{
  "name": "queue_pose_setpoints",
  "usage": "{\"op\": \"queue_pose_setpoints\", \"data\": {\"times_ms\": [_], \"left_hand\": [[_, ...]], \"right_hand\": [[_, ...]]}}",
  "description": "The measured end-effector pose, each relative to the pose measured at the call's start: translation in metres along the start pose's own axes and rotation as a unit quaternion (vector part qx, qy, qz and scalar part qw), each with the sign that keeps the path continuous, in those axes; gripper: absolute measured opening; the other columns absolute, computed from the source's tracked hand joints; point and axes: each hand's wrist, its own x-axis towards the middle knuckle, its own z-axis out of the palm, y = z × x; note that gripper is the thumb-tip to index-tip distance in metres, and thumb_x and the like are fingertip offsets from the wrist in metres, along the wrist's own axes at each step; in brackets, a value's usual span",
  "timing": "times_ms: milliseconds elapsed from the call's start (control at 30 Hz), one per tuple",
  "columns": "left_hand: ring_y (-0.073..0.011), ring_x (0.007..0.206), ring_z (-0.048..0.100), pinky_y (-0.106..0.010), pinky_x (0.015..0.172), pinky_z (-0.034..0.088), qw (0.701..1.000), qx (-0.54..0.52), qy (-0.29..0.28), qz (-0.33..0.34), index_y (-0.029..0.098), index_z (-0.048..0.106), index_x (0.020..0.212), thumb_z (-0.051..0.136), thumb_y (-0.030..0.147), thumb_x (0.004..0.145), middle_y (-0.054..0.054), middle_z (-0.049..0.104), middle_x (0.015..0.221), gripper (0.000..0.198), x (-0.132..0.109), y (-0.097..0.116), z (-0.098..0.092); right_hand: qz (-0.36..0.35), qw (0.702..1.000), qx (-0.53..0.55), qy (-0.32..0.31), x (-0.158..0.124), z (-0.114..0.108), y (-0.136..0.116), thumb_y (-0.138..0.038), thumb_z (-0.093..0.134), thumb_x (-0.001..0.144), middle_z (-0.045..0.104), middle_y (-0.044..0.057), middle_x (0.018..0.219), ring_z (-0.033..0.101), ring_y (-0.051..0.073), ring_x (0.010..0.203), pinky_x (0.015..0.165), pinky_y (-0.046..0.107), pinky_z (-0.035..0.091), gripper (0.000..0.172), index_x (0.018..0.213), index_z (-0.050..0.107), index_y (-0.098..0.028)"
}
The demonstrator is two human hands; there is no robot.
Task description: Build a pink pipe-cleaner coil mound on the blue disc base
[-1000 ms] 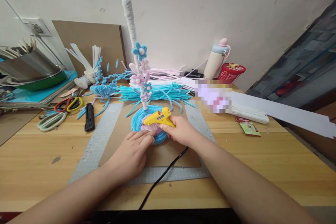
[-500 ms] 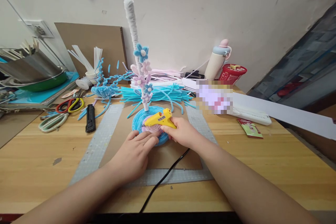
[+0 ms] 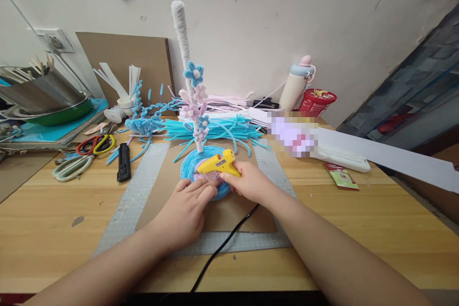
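A round disc of coiled pipe cleaners [image 3: 190, 161], blue outside and pale pink in the middle, lies on a cardboard sheet [image 3: 161, 201]. My right hand [image 3: 253, 181] is closed around a yellow glue gun [image 3: 211, 164], its nozzle pointing left, low over the pink middle. On the disc's near side rests my left hand [image 3: 190, 205], fingers stretched out across the coils; some fingertips are hard to make out. From the disc's far edge rises a white wrapped pole [image 3: 182, 33], leaning slightly left, with blue and pink fuzzy flowers [image 3: 194, 74] on it.
Bundles of blue pipe cleaners [image 3: 215, 129] lie behind the disc. At left are scissors [image 3: 73, 167], a black cutter [image 3: 124, 162] and a metal pot [image 3: 46, 93]. A bottle [image 3: 294, 86] and red tub [image 3: 317, 101] stand back right. A black cord [image 3: 225, 244] crosses the cutting mat [image 3: 114, 222].
Both hands and the glue gun stay almost where they were. The whole view has shifted very slightly.
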Motion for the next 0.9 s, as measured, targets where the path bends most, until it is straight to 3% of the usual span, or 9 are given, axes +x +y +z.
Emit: {"op": "queue_pose_setpoints", "data": {"times_ms": [133,267,500,633,767,900], "left_hand": [[-0.0206,0.119,0.053,-0.039,0.092,0.033,1.000,0.000,0.017,-0.001,0.020,0.048,0.114,0.038,-0.001,0.063,-0.007,0.061,0.126,0.056,-0.007,-0.003,-0.006],[-0.0250,0.110,0.054,-0.041,0.089,0.034,0.996,0.036,0.074,-0.044,0.020,0.053,0.114,0.041,0.003,0.071,-0.007,0.063,0.116,0.048,-0.017,-0.009,-0.007],[-0.0278,0.104,0.051,-0.043,0.084,0.039,0.991,0.099,0.021,-0.087,0.026,0.052,0.130,0.044,0.022,0.088,-0.009,0.058,0.117,0.043,-0.018,-0.004,0.003],[-0.0296,0.108,0.051,-0.044,0.085,0.041,0.989,0.096,0.011,-0.108,0.025,0.053,0.132,0.047,0.029,0.088,-0.012,0.057,0.120,0.044,-0.019,0.001,0.009],[-0.0308,0.125,0.044,-0.046,0.099,0.033,0.988,0.108,0.036,-0.101,0.022,0.050,0.135,0.046,0.031,0.089,-0.011,0.052,0.137,0.047,-0.022,0.004,0.017],[-0.0247,0.131,0.043,-0.043,0.107,0.022,0.988,0.101,0.051,-0.100,0.021,0.041,0.141,0.043,0.037,0.093,-0.006,0.048,0.144,0.050,-0.024,0.011,0.024]], "right_hand": [[0.002,1.000,-0.011,0.005,0.000,0.000,0.000,-0.034,0.059,0.085,0.063,-0.001,0.060,0.055,0.013,0.049,0.056,0.025,0.043,0.023,0.099,0.065,-0.017],[-0.001,1.000,-0.019,0.006,0.000,0.000,0.000,-0.035,0.059,0.085,0.064,0.000,0.061,0.057,0.014,0.051,0.057,0.025,0.044,0.024,0.099,0.065,-0.017],[-0.006,1.000,-0.007,0.001,-0.001,-0.001,-0.001,-0.033,0.057,0.086,0.064,0.000,0.062,0.058,0.014,0.053,0.060,0.026,0.046,0.024,0.102,0.066,-0.016],[-0.009,1.000,-0.003,0.002,-0.001,-0.001,-0.001,-0.032,0.057,0.086,0.063,-0.001,0.059,0.057,0.013,0.051,0.060,0.026,0.046,0.024,0.101,0.066,-0.016],[-0.009,1.000,-0.006,0.005,-0.002,-0.001,-0.003,-0.032,0.057,0.086,0.060,-0.003,0.056,0.055,0.012,0.049,0.057,0.025,0.044,0.022,0.099,0.066,-0.017],[-0.005,1.000,-0.010,0.004,-0.003,-0.001,-0.004,-0.033,0.058,0.085,0.059,-0.002,0.056,0.055,0.013,0.050,0.058,0.025,0.044,0.023,0.099,0.066,-0.016]]}}
